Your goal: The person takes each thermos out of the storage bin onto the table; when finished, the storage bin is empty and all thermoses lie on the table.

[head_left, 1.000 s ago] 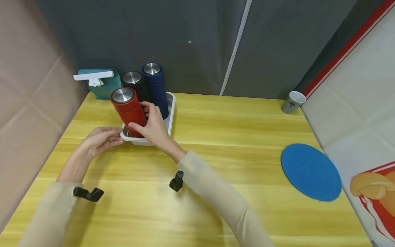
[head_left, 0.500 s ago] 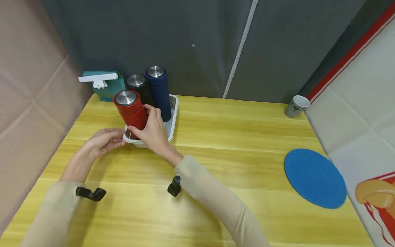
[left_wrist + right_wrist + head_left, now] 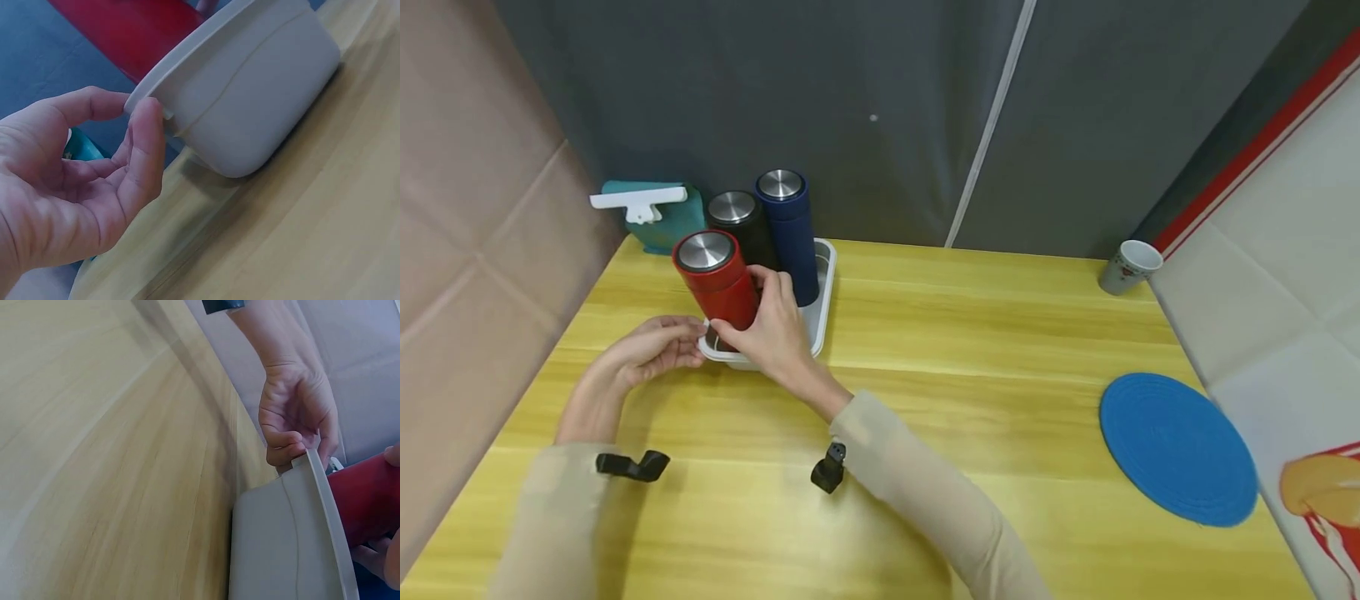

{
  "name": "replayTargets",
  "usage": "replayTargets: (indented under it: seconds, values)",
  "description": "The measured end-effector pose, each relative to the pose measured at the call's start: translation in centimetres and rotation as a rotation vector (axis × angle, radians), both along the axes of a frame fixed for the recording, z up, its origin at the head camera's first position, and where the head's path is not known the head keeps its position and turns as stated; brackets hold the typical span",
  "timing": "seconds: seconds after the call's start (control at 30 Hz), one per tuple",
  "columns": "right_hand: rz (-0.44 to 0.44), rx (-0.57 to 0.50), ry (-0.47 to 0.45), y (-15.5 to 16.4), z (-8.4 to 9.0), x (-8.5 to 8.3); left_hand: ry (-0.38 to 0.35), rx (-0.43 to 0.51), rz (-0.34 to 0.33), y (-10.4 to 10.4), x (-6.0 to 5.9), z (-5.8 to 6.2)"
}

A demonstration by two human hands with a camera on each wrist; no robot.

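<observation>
- While both hands are occupied at the white tray (image 3: pixel 829 275), the governing relation is red flask (image 3: pixel 718 287) to right hand (image 3: pixel 777 329): the flask lies directly left of the palm and slightly beyond it, in contact. Right is the nearer hand.
- Long axis of the red flask: near vertical, steel lid (image 3: pixel 706 251) uppermost, top leaning toward the person's left in the head view. How much of that lean is camera angle: cannot tell.
- Right hand: gripping the flask's lower body, thumb on the near side, fingers reaching round the right and far side.
- Flask position: at the tray's near-left corner, lower end within the rim. Whether the base meets the tray floor: hidden.
- Left hand (image 3: pixel 658 350): thumb and fingertip pinching the rim at that same corner. From it, the flask lies just to the right and a little farther off; no contact between them seen.
- Neighbours: black flask (image 3: pixel 747 233) behind the red; blue flask (image 3: pixel 790 242) behind and to the right. Both near upright, lids up.
- Judgement: clearance tight on the far side, since the right fingertips sit close to the black flask.
</observation>
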State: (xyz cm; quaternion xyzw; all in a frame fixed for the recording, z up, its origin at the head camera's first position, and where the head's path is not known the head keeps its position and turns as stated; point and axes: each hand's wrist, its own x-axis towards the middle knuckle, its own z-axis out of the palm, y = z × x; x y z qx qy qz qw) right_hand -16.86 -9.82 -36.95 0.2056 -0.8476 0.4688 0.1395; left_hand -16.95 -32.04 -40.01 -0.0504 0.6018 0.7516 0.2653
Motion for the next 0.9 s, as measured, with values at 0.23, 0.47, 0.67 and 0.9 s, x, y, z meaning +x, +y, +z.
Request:
replayTargets:
  seconds: [0.23,0.47,0.67,0.9]
  values:
    - [0.047,-0.044,0.036,0.2,0.8,0.5,0.014,-0.022,0.027,-0.2,0.4,-0.4]
    - [0.097,-0.102,0.05,1.7,2.7,-0.1,0.012,-0.031,0.028,0.2,-0.2,-0.5]
    - [0.135,-0.186,0.059,3.0,5.5,-0.3,0.032,-0.034,0.027,0.0,-0.5,-0.4]
    - [0.193,-0.295,-0.001,4.6,7.7,0.1,0.065,-0.011,-0.002,-0.4,0.3,-0.4]
